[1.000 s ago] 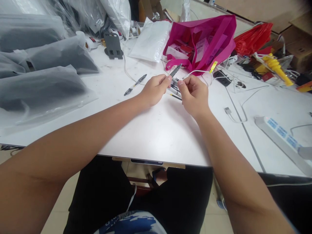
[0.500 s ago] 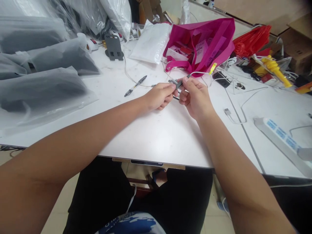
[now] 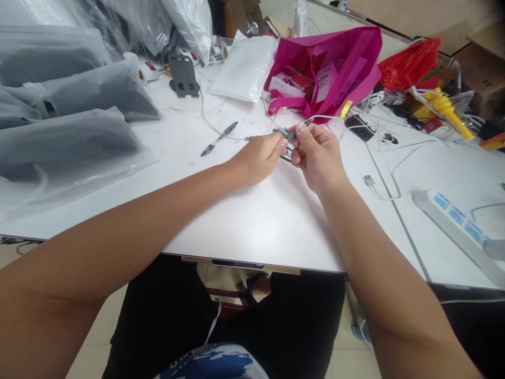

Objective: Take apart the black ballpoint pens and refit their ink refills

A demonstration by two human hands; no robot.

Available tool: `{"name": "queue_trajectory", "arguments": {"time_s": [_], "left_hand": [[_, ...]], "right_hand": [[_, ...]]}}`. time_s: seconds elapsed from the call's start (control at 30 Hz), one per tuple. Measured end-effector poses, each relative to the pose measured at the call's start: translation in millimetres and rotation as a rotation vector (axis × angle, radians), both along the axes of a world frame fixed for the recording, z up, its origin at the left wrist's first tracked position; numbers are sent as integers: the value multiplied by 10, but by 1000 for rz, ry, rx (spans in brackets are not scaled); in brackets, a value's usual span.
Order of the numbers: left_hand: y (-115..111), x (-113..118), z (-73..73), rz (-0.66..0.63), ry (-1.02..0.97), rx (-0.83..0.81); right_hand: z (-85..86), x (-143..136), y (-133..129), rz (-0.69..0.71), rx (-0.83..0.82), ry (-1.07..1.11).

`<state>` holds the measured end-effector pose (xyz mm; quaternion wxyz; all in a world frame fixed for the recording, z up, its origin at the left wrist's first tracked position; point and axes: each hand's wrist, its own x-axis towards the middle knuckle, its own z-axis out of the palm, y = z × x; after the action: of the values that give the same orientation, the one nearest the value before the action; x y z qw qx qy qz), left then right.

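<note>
My right hand (image 3: 320,152) is closed, thumb and forefinger pinching a small dark grey piece (image 3: 291,135). A slim dark tip sticks out beyond those fingers, and I cannot tell whether it belongs to the same piece. Close against it, my left hand (image 3: 258,158) is curled shut with its thumb beside the piece; what lies inside its fingers is hidden. Thin dark-and-clear sticks, perhaps pens, show on the table (image 3: 252,221) just under and behind both hands. A clear-barrelled pen with dark ends (image 3: 219,139) lies to the left, apart from the hands.
Grey plastic-wrapped packages (image 3: 67,152) fill the left side. Behind stand a dark phone stand (image 3: 184,76), a white padded pouch (image 3: 244,66) and a magenta bag (image 3: 327,73). On the right lie a white cable (image 3: 390,179), a power strip (image 3: 453,226) and a yellow tool (image 3: 450,113).
My left hand has rolled slightly, its lower fingers now tucked out of sight. My right hand has shifted a little to the right with the dark grey piece.
</note>
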<state>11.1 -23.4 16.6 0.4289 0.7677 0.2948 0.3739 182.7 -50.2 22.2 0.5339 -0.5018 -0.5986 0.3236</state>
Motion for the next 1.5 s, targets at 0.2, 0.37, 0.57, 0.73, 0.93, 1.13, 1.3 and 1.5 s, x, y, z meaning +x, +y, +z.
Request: {"name": "queue_trajectory", "arguments": {"time_s": [0.2, 0.37, 0.57, 0.73, 0.93, 1.13, 1.3, 1.5], "left_hand": [[-14, -21, -24, -13, 107, 145], [-38, -35, -21, -61, 136, 135], [-39, -76, -15, -44, 183, 188], [32, -88, -74, -20, 264, 242], [76, -44, -132, -57, 197, 138], [51, -58, -100, -139, 143, 171], [25, -62, -74, -84, 215, 177], [61, -44, -105, -38, 242, 245]], "right_hand": [[-49, -15, 3, -59, 71, -64], [-36, -36, -83, -176, 298, -179], [72, -160, -270, -260, 468, -376], [120, -310, -401, -198, 486, -603], [122, -404, -453, -135, 486, -723], [156, -398, -445, -206, 507, -716], [150, -403, -446, -199, 527, -733], [122, -382, -428, -220, 497, -739]]}}
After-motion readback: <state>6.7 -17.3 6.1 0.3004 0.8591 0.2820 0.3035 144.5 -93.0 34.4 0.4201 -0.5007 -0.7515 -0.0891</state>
